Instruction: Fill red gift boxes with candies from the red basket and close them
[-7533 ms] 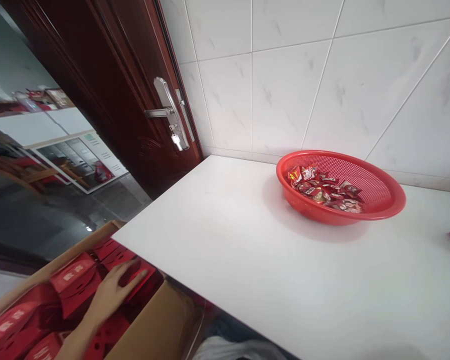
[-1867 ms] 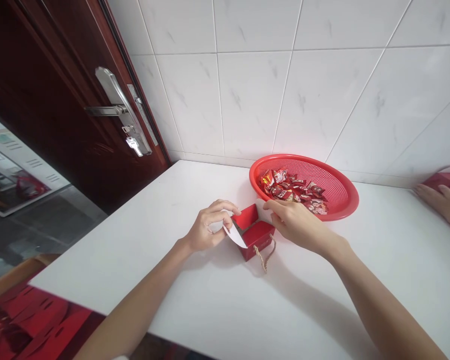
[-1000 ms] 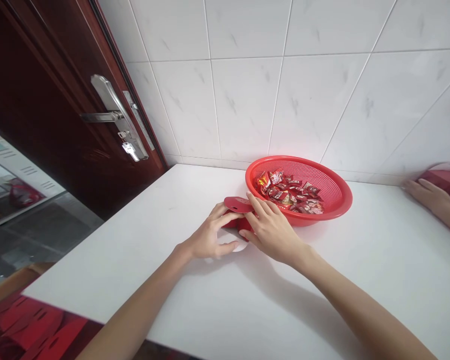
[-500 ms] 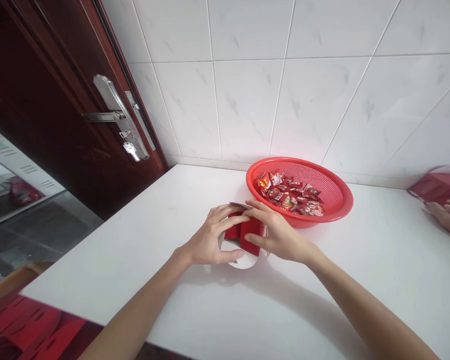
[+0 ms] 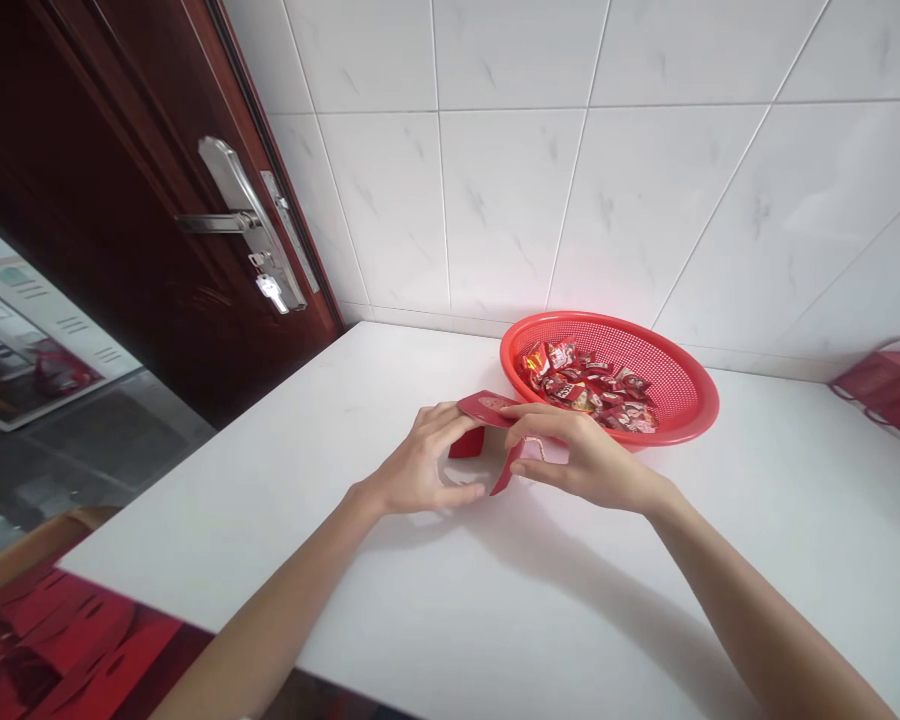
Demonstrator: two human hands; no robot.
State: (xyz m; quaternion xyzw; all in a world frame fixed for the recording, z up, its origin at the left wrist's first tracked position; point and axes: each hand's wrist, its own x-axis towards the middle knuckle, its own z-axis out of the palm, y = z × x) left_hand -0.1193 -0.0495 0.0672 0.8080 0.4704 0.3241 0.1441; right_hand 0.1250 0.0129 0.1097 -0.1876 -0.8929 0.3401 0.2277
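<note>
A small red paper box (image 5: 487, 408), pale inside, is between my hands above the white table, its open side facing me. My left hand (image 5: 412, 470) is wrapped round the box's left side, thumb along the lower edge. My right hand (image 5: 581, 458) pinches the right-hand red panel between thumb and fingers. The top flap, with a faint printed pattern, projects over the fingertips. A thin twisted cord (image 5: 536, 444) shows beside my right fingers. Just behind, a red plastic colander (image 5: 694, 405) contains several wrapped candies (image 5: 589, 388).
The white table (image 5: 270, 480) meets a tiled wall (image 5: 510, 200). A red bag or box (image 5: 889, 385) with a cord stands at the right edge. Red printed items (image 5: 67, 640) lie below the table at lower left. A dark wooden door (image 5: 142, 200) with keys stands left.
My right hand has shifted rightward with the side panel, and the top flap has tipped into view. The white rounded flap at the bottom no longer shows. Another person's hand has left the right edge.
</note>
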